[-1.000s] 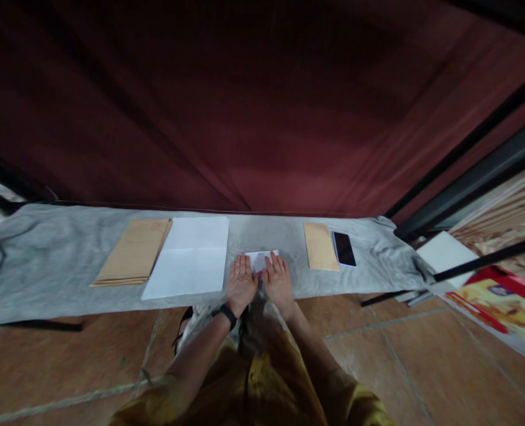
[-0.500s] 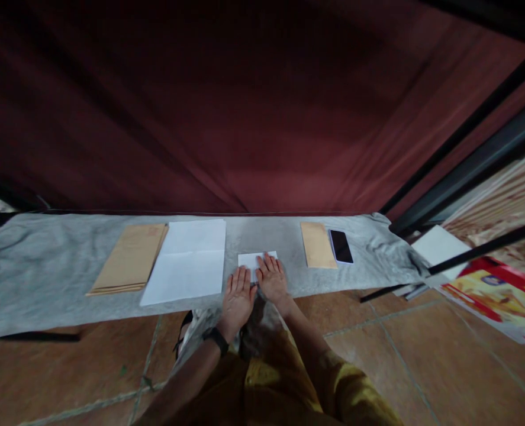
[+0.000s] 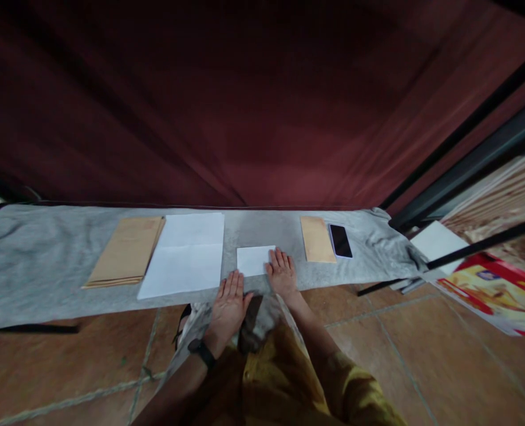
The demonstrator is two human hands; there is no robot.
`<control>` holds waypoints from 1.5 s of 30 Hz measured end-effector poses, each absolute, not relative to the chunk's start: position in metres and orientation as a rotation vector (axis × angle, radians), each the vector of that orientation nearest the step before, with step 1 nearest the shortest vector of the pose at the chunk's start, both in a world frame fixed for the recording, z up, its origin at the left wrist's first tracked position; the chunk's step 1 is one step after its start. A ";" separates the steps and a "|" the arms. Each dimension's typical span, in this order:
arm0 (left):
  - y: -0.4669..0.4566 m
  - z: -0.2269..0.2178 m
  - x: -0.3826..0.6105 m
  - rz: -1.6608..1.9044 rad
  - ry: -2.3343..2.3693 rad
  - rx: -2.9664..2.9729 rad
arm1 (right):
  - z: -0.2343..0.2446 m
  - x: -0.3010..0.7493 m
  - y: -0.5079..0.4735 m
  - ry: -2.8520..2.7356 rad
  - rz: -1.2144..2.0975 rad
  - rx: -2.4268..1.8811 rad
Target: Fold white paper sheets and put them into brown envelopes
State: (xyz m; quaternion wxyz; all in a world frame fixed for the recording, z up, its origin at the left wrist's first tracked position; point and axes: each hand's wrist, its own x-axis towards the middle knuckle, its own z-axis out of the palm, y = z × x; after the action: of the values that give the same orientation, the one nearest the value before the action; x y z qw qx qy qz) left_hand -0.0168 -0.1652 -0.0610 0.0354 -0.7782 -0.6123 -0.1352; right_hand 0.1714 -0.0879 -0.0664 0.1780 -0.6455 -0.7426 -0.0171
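Note:
A small folded white paper (image 3: 254, 261) lies flat on the grey cloth near the table's front edge. My right hand (image 3: 282, 272) rests flat at its right edge, fingers stretched out. At the paper's lower left corner is my left hand (image 3: 230, 302), also flat, with its thumb apart from the fingers and its fingertips close to that corner. Neither hand grips anything. Left of them lie large white sheets (image 3: 186, 254) with a crease across the middle. A single brown envelope (image 3: 318, 239) lies to the right.
A stack of brown envelopes (image 3: 126, 251) lies beside the white sheets at the left. A phone (image 3: 341, 241) lies right of the single envelope. The grey cloth (image 3: 262, 228) covers the narrow table. Black metal bars (image 3: 466, 142) and a red and yellow box (image 3: 497, 290) are at the right.
My hands have moved apart, the left one down and left, the right one to the right. More of the folded paper shows between them. The view has shifted slightly.

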 end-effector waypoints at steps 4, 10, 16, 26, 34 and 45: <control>-0.160 -0.051 -0.008 -0.411 -1.901 -2.377 | -0.066 0.177 -0.089 -2.086 -0.043 -1.842; -0.142 -0.044 0.004 -0.409 -1.823 -2.501 | -0.067 0.176 -0.088 -2.063 -0.035 -1.832; -0.137 -0.051 -0.005 -0.301 -1.826 -2.493 | -0.070 0.182 -0.089 -2.043 -0.004 -1.819; -0.120 -0.044 0.001 -0.149 -1.730 -2.615 | -0.054 0.195 -0.094 -2.326 0.215 -1.399; -0.114 -0.040 0.017 -0.100 -1.733 -2.643 | -0.053 0.194 -0.092 -2.381 0.266 -1.389; -0.115 -0.048 0.017 -0.166 -1.841 -2.606 | -0.056 0.195 -0.089 -2.374 0.294 -1.367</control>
State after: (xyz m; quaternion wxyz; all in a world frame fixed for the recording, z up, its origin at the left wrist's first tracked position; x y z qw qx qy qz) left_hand 0.0170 -0.1145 -0.0483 -0.0269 -0.8154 -0.5760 -0.0519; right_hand 0.1955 -0.0894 -0.0561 0.1919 -0.4868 -0.8457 0.1048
